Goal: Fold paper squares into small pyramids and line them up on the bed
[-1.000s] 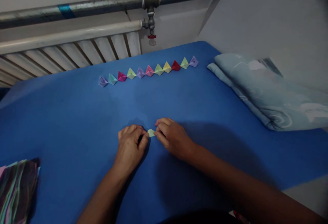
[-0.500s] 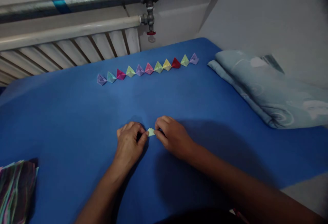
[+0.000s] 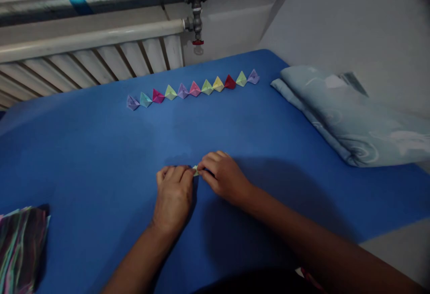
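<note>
A small pale green folded paper (image 3: 195,171) lies between my two hands, low over the blue surface (image 3: 134,150). My left hand (image 3: 174,193) pinches its left side, knuckles up and fingers bent together. On the other side, my right hand (image 3: 225,176) grips the right edge between thumb and fingertips. The fingers cover most of the paper, so only a sliver of it shows. Beyond the hands, a row of several folded paper pieces (image 3: 194,89) in purple, teal, pink, green, yellow and red stretches across the blue surface.
Several thin coloured sheets in dark wrapping (image 3: 23,249) lie at the lower left. A folded light blue patterned cloth (image 3: 349,119) rests at the right. Behind the surface are a white radiator (image 3: 101,56), a metal pipe (image 3: 134,0) and a valve with a red handle (image 3: 198,42).
My left hand has turned knuckles up and its fingers have closed in over the paper. My right hand has shifted slightly left, and less of the green paper shows.
</note>
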### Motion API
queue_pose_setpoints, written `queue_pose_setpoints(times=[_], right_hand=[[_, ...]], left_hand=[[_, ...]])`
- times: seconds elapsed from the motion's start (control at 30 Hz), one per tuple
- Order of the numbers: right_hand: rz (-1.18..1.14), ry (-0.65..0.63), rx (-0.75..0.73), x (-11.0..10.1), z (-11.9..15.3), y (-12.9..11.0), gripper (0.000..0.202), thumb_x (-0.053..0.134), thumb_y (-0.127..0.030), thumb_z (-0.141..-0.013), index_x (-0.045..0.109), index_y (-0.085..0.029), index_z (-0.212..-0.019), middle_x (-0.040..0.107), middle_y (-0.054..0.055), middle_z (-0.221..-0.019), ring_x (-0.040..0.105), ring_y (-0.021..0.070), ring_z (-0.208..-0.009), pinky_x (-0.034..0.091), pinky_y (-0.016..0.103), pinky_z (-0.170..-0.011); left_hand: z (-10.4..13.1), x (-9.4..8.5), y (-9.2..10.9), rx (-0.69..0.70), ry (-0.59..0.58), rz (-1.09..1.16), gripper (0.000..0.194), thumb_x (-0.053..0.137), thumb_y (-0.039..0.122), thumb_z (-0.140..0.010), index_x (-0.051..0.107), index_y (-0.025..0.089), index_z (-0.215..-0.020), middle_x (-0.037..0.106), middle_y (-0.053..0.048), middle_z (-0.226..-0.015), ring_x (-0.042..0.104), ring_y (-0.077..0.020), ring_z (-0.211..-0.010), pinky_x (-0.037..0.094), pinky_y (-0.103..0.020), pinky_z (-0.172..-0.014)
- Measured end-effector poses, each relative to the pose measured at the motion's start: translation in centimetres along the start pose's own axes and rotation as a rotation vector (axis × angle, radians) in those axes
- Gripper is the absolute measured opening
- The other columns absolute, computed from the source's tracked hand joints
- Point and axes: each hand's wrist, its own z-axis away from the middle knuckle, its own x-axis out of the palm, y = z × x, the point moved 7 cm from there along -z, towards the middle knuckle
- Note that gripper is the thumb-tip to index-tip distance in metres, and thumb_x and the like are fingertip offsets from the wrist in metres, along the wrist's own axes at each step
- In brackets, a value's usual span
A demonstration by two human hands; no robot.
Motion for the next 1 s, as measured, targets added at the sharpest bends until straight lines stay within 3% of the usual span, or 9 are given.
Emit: queue_pose_setpoints(times=[0.23,0.77,0.87,1.0], right_hand=[[-0.021,0.084,-0.001,-0.4,0.4,0.1,0.012,0.055,-0.023,-0.091,0.066,-0.018,-0.089,0.067,0.003,-0.094,0.052,0.0177,-0.086,0.029,0.034,-0.078],[-0.034,0.051,0.011,-0.3,0.5,1.1,0.013,0.056,-0.023,-0.089,0.068,-0.024,-0.095,0.066,0.001,-0.101,0.052,0.0173,-0.093,0.027,0.036,-0.083],[0.004,0.046,0.022,-0.4,0.6,0.9,0.013,0.055,-0.023,-0.09,0.067,-0.024,-0.095,0.065,0.002,-0.102,0.051,0.0174,-0.094,0.027,0.036,-0.083],[0.017,0.048,0.025,-0.7,0.8,0.5,0.013,0.055,-0.021,-0.09,0.066,-0.024,-0.096,0.065,0.001,-0.101,0.052,0.0163,-0.093,0.028,0.035,-0.082]], left_hand=[[2.2,0.4,1.5,0.091,0.021,-0.186,0.038,0.037,0.006,-0.09,0.059,0.009,-0.121,0.065,-0.017,-0.114,0.057,-0.0275,-0.097,0.037,-0.046,-0.087],[3.1,0.4,1.1,0.039,-0.005,-0.224,0.041,0.035,0.006,-0.089,0.06,0.012,-0.121,0.063,-0.015,-0.121,0.055,-0.0279,-0.103,0.039,-0.048,-0.089],[2.1,0.1,1.6,0.06,-0.033,-0.216,0.036,0.037,0.006,-0.087,0.065,0.012,-0.11,0.065,-0.016,-0.112,0.058,-0.0274,-0.098,0.04,-0.047,-0.089],[-0.7,-0.2,1.6,0.04,-0.169,-0.184,0.029,0.04,0.018,-0.091,0.068,0.014,-0.086,0.066,-0.012,-0.082,0.061,-0.0258,-0.08,0.044,-0.041,-0.075]])
